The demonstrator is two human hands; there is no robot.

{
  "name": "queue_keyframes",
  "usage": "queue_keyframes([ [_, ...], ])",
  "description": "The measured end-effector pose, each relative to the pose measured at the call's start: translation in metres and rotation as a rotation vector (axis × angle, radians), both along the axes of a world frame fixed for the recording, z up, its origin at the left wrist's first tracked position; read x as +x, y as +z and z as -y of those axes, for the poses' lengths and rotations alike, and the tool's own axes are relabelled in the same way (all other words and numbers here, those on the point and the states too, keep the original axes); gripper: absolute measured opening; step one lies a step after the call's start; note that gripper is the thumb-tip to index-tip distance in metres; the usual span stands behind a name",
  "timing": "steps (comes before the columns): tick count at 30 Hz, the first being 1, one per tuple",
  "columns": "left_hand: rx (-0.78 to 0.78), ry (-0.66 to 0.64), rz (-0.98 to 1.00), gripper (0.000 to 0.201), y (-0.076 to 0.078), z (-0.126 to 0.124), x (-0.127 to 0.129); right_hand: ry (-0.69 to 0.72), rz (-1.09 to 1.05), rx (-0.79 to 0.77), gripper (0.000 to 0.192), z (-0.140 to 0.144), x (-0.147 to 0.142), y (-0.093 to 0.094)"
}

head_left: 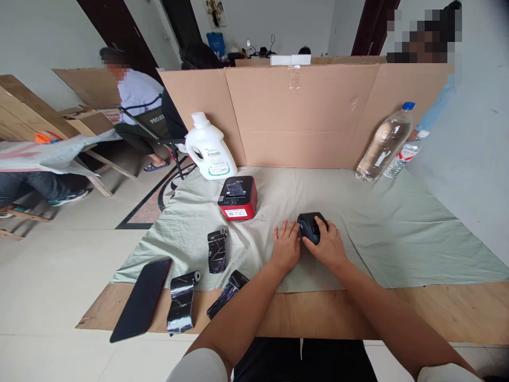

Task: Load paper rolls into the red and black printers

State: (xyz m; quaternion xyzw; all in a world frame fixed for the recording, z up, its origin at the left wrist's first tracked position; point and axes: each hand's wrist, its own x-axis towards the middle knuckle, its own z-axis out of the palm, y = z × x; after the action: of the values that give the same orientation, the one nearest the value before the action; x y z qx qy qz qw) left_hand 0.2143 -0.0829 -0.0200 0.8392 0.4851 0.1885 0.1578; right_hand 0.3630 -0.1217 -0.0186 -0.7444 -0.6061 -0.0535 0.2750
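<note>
A small black device [308,227] with rounded corners lies on the green cloth; its exact kind is hard to make out. My right hand [329,243] grips it from the right, with fingers over the top and the thumb at the near side. Spread on the cloth just to its left, my left hand [286,245] has its fingers stretched out, the nearest ones at the device's left edge. Further left stands a red and black box [243,199]. Black marbled rolls lie nearby: one roll [217,252] below the box, another roll [182,302] near the front edge, and a third roll [228,292] partly behind my left forearm.
A dark flat tablet-like slab [141,300] lies at the front left corner. A white jug [212,151] stands at the back left. A large bottle [384,146] and a smaller bottle [406,155] lean at the back right. A cardboard screen [302,116] closes the back; people sit beyond.
</note>
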Motion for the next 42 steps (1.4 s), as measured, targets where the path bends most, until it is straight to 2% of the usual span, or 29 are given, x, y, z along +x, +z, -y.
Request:
queue_keyframes([
  [4,-0.057,0.047,0.055,0.052,-0.002,-0.005,-0.002,-0.007,-0.012,0.014,0.077,0.011,-0.024,-0.001],
  [11,-0.078,0.077,0.105,0.047,-0.009,-0.014,-0.004,0.106,0.046,0.024,0.071,0.019,-0.018,-0.010],
  [14,-0.048,0.089,0.216,0.040,-0.010,-0.018,-0.005,0.129,0.037,0.090,0.066,0.020,-0.014,-0.009],
  [17,-0.066,0.107,0.413,0.035,-0.012,-0.024,-0.004,0.162,0.039,0.153,0.056,0.019,-0.013,-0.004],
  [20,-0.266,0.188,0.619,0.041,-0.013,-0.030,0.000,0.169,0.038,0.171,0.052,0.019,-0.013,0.000],
  [23,-0.646,0.240,0.756,0.053,-0.007,-0.038,0.003,0.155,0.026,0.155,0.049,0.021,-0.014,0.002],
  [26,-0.936,0.194,0.871,0.064,0.002,-0.048,0.002,0.138,0.020,0.132,0.045,0.023,-0.015,0.002],
  [30,-1.119,0.125,0.983,0.072,0.011,-0.060,-0.002,0.115,0.026,0.112,0.042,0.024,-0.016,0.002],
  [34,-1.154,0.124,0.974,0.073,0.012,-0.064,-0.005,0.104,0.028,0.090,0.043,0.023,-0.016,0.002],
  [42,-1.052,0.162,0.865,0.076,0.014,-0.062,0.002,0.109,0.027,0.083,0.042,0.024,-0.018,0.003],
])
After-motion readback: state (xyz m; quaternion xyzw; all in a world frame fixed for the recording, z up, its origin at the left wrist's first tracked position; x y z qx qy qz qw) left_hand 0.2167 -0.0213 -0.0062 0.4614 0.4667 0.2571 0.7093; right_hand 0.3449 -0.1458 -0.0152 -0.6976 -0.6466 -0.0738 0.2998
